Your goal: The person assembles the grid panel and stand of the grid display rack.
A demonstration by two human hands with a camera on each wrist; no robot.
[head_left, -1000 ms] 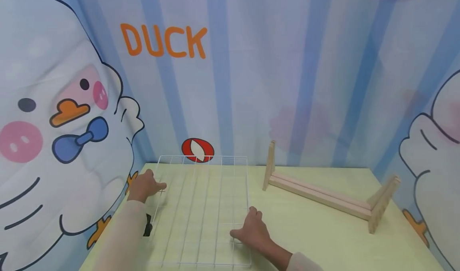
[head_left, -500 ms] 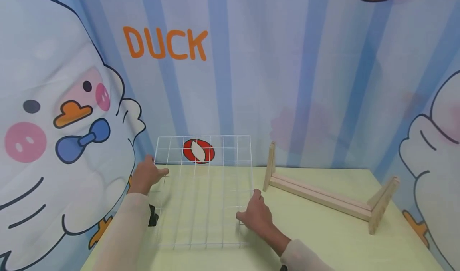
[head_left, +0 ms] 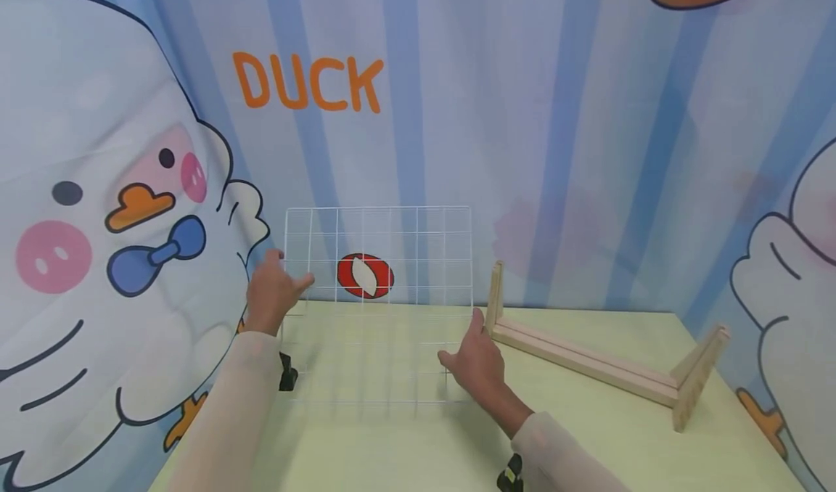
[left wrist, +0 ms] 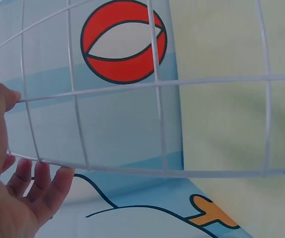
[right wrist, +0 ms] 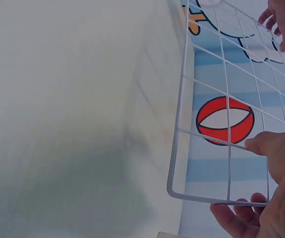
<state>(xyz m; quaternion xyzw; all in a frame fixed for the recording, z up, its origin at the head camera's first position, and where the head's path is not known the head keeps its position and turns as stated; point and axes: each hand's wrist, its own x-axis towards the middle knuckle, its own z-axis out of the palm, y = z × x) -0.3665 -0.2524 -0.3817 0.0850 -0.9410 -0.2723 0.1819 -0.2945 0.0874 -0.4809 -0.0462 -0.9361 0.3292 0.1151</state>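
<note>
Both hands grasp the same thing, a white wire rack (left wrist: 157, 83), one at each side edge. The left hand (head_left: 271, 292) grips its side with the thumb on an inner wire and the fingertips curled on the outer edge wire, so thumb and fingers are spread about one square of the mesh apart. The right hand (head_left: 480, 361) grips the opposite side in the same way, lower on the rack, its thumb on an inner wire and its fingers bent under the rim. The head view shows the whole rack raised at a steep slant over the pale yellow table (head_left: 366, 448), its upper part in front of the striped blue curtain (head_left: 483, 151); whether its lower edge touches the table I cannot tell. The wrist views show the fingertips on the rim, which the head view leaves hidden behind the hands. The right wrist view also shows a rounded corner of the frame and a soft shadow on the table. Only the head view shows the wooden stand (head_left: 584, 361) whole, a long bar between two upright ends, on the table just to the right of the rack. The rack is a flat grid of thin wires inside a thicker frame, and a printed red ball (head_left: 366, 276) on the curtain shows through its squares.
</note>
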